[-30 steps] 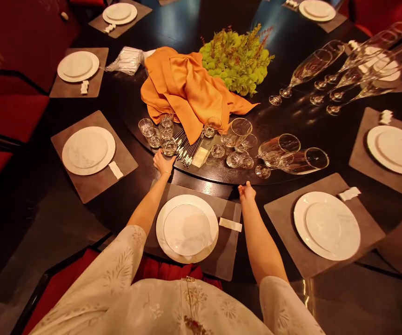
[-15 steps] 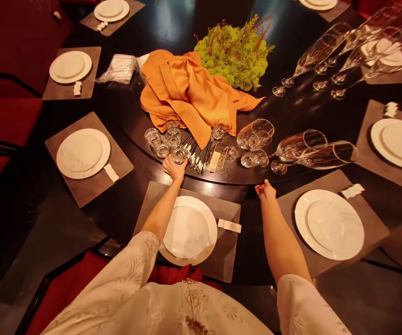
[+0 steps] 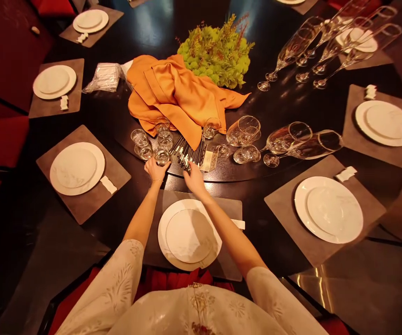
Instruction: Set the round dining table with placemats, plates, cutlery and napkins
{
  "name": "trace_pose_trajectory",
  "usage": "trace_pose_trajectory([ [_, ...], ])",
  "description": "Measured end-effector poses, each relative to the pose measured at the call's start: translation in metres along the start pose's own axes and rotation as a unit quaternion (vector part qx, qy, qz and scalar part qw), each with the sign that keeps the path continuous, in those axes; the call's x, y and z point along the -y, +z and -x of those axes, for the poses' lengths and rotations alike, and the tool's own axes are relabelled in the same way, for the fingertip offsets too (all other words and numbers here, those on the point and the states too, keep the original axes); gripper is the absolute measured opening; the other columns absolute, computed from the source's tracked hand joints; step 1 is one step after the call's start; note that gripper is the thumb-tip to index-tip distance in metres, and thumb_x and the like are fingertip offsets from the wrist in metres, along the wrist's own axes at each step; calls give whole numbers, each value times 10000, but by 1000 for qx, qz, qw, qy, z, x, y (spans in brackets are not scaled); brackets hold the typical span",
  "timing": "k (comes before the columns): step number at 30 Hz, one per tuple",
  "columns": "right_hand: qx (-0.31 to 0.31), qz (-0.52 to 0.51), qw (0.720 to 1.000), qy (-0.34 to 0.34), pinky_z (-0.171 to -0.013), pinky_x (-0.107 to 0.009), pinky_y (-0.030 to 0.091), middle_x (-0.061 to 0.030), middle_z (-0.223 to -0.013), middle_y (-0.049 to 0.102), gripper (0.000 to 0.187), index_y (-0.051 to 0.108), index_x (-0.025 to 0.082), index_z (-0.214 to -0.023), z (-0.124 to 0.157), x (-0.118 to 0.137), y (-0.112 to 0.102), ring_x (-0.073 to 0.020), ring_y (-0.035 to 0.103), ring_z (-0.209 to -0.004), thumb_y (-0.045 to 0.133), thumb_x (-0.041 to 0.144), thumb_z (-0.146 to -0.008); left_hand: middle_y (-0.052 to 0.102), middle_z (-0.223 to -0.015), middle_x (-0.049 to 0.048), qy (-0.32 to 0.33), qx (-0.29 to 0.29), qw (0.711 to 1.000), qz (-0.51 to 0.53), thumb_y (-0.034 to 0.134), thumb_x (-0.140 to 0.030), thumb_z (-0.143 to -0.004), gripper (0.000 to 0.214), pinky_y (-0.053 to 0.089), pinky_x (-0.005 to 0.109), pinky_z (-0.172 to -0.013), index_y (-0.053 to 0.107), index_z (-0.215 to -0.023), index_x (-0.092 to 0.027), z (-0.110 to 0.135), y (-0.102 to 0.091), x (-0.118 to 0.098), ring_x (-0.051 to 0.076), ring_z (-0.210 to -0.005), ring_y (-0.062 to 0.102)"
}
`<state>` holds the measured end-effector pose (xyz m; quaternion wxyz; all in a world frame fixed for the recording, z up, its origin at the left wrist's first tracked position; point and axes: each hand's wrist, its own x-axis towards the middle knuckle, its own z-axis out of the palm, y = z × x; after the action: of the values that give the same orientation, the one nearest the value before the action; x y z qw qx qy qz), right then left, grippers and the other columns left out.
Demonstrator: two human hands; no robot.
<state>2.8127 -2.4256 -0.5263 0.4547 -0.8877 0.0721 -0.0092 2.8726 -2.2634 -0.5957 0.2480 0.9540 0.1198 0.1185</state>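
Observation:
My left hand point(image 3: 155, 170) curves around the base of a small clear glass point(image 3: 162, 156), the nearest of a cluster of small glasses point(image 3: 141, 145) on the dark turntable point(image 3: 236, 174). To its right, my right hand point(image 3: 195, 180) reaches the near ends of a fanned bundle of black chopsticks point(image 3: 186, 151) with silver-coloured parts. Its fingers are bent together at those ends, partly hidden behind the hand. A crumpled orange cloth point(image 3: 176, 93) covers the far ends of the bundle. Beside the chopsticks lies a small beige patterned packet point(image 3: 209, 158).
Larger stemmed glasses point(image 3: 288, 142) lie on their sides at the right, with tall flutes point(image 3: 326, 51) behind. A green plant arrangement point(image 3: 218, 56) stands beyond the cloth, and a plastic-wrapped pack point(image 3: 105, 77) lies left. White plates point(image 3: 166, 209) on brown placemats point(image 3: 124, 174) ring the table.
My right hand has moved left from the turntable's edge to the chopstick ends. My left hand stays at the nearest small glass. The whole view has shifted a little.

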Motion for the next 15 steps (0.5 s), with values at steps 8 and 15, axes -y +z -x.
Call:
trace_pose_trajectory([
  [8,-41,46,991,121,-1075,-438,194,-245,-1404,244,663,245,-5,-1339,-44,-29,23,-292,213,-1322,471,197,-749,543,-1171,161,-11,5,1000,-22,556,-537,-728,618,325,457,-940,480,-1215,-164,-32,-10,24,316,-1132,438],
  [15,-54,140,963,222,-1032,-473,201,-246,-1429,177,882,153,79,-1402,-57,-14,35,-343,183,-1315,543,492,-727,547,-1121,151,-28,10,999,21,569,-421,-749,545,319,440,-954,497,-1208,-136,-49,-11,30,300,-1109,457],
])
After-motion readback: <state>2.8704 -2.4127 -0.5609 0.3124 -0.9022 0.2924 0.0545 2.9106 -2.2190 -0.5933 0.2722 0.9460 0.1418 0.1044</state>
